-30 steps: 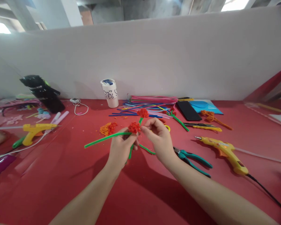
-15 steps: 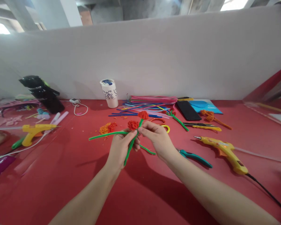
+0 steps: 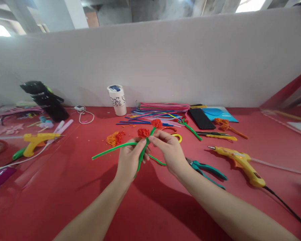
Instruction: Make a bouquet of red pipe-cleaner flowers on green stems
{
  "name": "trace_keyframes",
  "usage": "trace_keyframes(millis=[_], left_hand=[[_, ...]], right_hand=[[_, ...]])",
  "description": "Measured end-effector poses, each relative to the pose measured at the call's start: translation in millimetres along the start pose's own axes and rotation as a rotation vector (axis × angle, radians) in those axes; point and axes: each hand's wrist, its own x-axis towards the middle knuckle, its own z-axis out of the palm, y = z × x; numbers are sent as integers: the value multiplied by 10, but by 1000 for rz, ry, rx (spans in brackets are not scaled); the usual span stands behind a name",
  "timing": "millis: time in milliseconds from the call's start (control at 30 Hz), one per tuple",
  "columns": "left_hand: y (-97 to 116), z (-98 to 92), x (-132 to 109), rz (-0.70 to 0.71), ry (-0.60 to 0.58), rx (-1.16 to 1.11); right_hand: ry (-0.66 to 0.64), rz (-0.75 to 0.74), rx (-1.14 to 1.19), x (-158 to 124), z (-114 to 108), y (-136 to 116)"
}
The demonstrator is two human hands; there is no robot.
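Two red flower heads of fuzzy pipe cleaner, one on the left (image 3: 143, 133) and one on the right (image 3: 156, 124), show above my hands. Green pipe-cleaner stems cross below them. My left hand (image 3: 128, 160) is closed round the stems, thumb on top. One green pipe cleaner (image 3: 109, 153) sticks out to its left, and another green end (image 3: 157, 161) trails between the hands. With thumb and index finger, my right hand (image 3: 170, 148) pinches a green stem just under the right flower head. My fingers hide the exact joint.
Orange and red fuzz clippings (image 3: 115, 138) lie behind my left hand; scissors (image 3: 177, 137) and teal-handled pliers (image 3: 210, 168) near my right. Farther right rests a yellow glue gun (image 3: 240, 159) with a cord. A tumbler (image 3: 117, 100), loose pipe cleaners (image 3: 163, 107) and a phone (image 3: 202, 118) line the back.
The right flower head has shifted slightly right and leans more. The left-pointing green pipe cleaner has swung lower. My right forearm has moved a little, showing more of the pliers.
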Motion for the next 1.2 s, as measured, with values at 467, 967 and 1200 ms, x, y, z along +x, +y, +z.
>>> trace_keyframes(millis=[467,967,1200], left_hand=[[-40,-17,69,11,5,-85],[-20,-15,53,-71,-66,-138],[61,-46,71,-360,-236,-342]], right_hand=[[4,86,5,69,-28,7],[-255,146,250,55,-66,-13],[-296,156,333,66,-120,26]])
